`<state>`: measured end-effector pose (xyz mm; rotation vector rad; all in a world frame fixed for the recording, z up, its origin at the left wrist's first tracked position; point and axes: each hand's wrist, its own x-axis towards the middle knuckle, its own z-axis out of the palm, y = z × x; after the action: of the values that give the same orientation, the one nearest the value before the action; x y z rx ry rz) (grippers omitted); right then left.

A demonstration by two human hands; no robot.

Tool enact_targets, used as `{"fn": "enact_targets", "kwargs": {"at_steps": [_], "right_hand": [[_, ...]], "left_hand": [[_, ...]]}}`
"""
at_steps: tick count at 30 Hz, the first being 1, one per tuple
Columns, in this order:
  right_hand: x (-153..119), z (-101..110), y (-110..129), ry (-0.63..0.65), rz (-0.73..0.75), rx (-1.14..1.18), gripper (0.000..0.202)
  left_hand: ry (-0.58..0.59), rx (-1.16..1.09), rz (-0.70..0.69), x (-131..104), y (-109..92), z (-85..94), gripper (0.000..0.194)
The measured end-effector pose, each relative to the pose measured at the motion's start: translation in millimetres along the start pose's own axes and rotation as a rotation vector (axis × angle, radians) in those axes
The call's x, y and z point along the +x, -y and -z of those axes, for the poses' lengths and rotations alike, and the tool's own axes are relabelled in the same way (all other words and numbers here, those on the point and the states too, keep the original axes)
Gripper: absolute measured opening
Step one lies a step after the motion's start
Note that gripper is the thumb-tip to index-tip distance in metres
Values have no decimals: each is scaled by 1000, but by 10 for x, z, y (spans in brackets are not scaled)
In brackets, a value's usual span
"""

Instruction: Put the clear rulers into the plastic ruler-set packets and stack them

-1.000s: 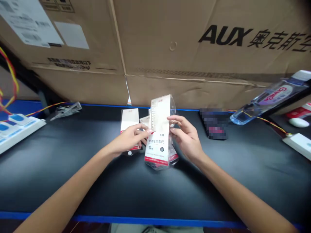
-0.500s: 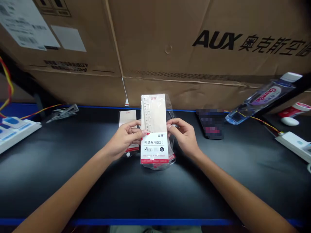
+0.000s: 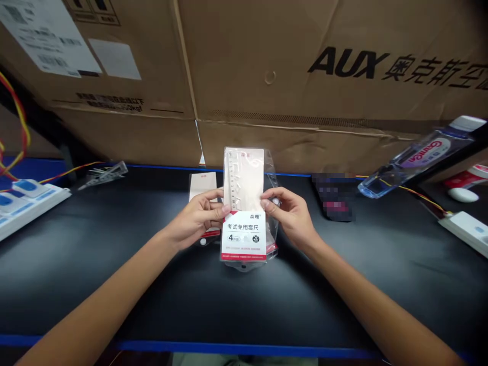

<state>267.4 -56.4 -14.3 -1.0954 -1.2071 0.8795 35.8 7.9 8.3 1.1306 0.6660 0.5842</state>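
Note:
Between my hands is a ruler set package point(image 3: 244, 234), a white and red card with a clear ruler along its left side. My left hand point(image 3: 198, 218) is closed on its left edge, thumb in front. My right hand point(image 3: 287, 213) pinches the right edge near mid-height. Behind the package shows a clear plastic bag point(image 3: 272, 175) with a red strip at its lower end, partly hidden by the card. Another card package point(image 3: 203, 184) lies on the table behind my left hand, which covers its middle.
A cardboard box point(image 3: 236, 66) walls off the back of the black table point(image 3: 152, 300). To the left are a power strip point(image 3: 34, 203) and clear plastic pieces point(image 3: 102, 175). A dark, blurred object point(image 3: 333, 198), a tilted bottle point(image 3: 423, 152) and another power strip point(image 3: 467, 229) are at right.
The view has shifted slightly, so the surroundings appear a little further right. The package leans a bit differently, its top slightly right. Both hands keep their hold.

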Motion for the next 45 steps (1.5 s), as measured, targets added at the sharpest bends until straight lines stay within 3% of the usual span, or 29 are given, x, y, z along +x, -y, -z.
{"fn": "enact_targets", "kwargs": {"at_steps": [7, 11, 14, 16, 18, 20, 23, 29, 33, 36, 38, 41, 45], "right_hand": [[-62, -76, 24, 63, -75, -120, 24], [-58, -91, 26, 28, -109, -175, 23], [36, 24, 60, -104, -72, -149, 23], [132, 168, 84, -242, -51, -151, 23], [228, 339, 88, -350, -56, -199, 24], [301, 501, 61, -402, -67, -284, 26], [352, 665, -27, -363, -96, -457, 27], [324, 684, -204, -211, -55, -859, 17], [276, 614, -246, -91, -20, -1000, 24], [254, 608, -250, -50, -14, -1060, 24], [252, 620, -242, -46, -8, -1080, 24], [242, 592, -206, -44, 28, -1071, 23], [145, 369, -125, 17, 122, -974, 27]], "left_hand": [[-3, 307, -67, -49, 38, -189, 36], [-51, 320, -67, -40, 97, -246, 39], [-123, 275, -116, -10, 35, -116, 40], [-246, 255, -177, 5, -69, 44, 36], [-366, 305, -181, 9, -192, 223, 30], [-396, 428, -125, 2, -300, 379, 26], [-424, 586, -33, -22, -391, 532, 23], [-619, 1265, 57, -63, -422, 698, 22], [-721, 1388, -69, -55, -394, 680, 35], [-650, 1359, -231, -27, -312, 513, 32], [-488, 1303, -347, -6, -215, 352, 25], [-260, 1365, -362, 11, -30, 116, 29], [-245, 1325, -315, 16, 172, -45, 37]]}}
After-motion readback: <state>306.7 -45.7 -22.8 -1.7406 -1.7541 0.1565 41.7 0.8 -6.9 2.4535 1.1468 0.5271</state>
